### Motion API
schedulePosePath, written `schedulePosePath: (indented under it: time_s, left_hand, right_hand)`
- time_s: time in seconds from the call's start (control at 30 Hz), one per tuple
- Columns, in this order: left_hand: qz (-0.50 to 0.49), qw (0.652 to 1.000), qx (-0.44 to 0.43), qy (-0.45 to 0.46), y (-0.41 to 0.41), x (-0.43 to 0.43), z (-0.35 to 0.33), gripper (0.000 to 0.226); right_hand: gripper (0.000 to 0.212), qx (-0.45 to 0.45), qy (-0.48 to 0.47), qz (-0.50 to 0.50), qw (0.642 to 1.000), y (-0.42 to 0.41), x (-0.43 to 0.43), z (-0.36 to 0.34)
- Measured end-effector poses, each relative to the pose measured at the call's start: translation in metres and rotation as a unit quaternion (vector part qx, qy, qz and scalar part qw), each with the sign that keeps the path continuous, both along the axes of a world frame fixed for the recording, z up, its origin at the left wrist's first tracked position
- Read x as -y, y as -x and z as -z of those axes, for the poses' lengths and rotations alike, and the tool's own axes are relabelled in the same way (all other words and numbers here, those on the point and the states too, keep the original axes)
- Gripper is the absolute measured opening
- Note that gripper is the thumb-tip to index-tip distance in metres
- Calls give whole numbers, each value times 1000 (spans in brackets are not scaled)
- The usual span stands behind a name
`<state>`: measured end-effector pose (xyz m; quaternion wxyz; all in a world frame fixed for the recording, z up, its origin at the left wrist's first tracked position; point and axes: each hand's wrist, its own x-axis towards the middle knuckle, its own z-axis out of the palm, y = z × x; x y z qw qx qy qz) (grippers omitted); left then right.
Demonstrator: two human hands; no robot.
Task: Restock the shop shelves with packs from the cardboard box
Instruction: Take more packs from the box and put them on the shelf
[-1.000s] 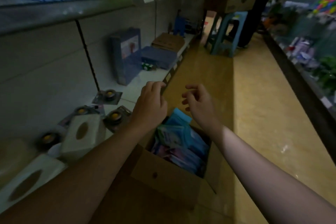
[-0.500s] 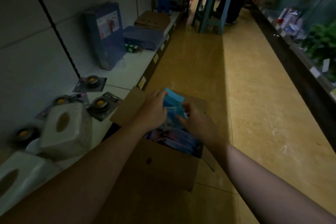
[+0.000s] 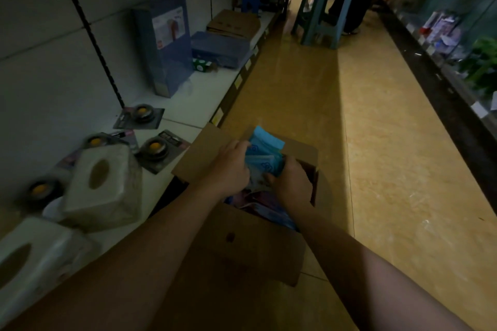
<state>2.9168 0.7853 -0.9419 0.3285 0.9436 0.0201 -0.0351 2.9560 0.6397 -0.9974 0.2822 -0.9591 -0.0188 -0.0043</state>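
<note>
The fingers (image 3: pixel 241 145) of the left hand (image 3: pixel 231 166) curl over the left edge of a bundle of blue packs (image 3: pixel 265 153). The right hand (image 3: pixel 289 183) closes on the bundle's right side, its fingers tucked under the lower corner, so the packs are clamped between the two hands. The bundle stands upright, its top above the rim of the open cardboard box (image 3: pixel 258 244), and more packs in blue and pink lie dimly below it inside. Both forearms reach forward and down from the near edge and converge over the box. The box sits on the floor (image 3: pixel 403 142), tight against the front edge of the low shelf (image 3: pixel 193 105) on the left, with one flap raised on that side. On the near part of the shelf lie two white tissue packs (image 3: pixel 105 185) and several blister cards (image 3: pixel 142 115) with round yellow-centred items. Farther along stand a tall blue carton (image 3: pixel 164 43), a flat blue box (image 3: pixel 220 48) and flattened cardboard (image 3: pixel 234 24). A plastic stool (image 3: pixel 328 8) stands at the far end of the aisle. Stocked shelving (image 3: pixel 457 35) runs along the right.
</note>
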Motion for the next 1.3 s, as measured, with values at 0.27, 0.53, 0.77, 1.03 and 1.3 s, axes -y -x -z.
schedulePosePath:
  time_s: [0.27,0.53,0.77,1.03,1.3]
  left_hand:
    - [11,1000,-12,7,-3,0,4,51]
    - [11,1000,-23,11,-1,-5,6,52]
    - [24,997,-72,1,1,-14,11,52]
    - [37,996,-83,16,1,-11,13,43]
    - [19,995,-92,22,5,-11,15,37]
  right_hand:
    - [45,100,19,-43,994,10,-1,7]
    - [40,160,48,-80,983,18,1,14]
    - [41,163,18,-76,984,24,1,20]
    - [31,75,-95,-73,990,15,-4,20]
    - [91,-33,-211,-119,970,9,1,17]
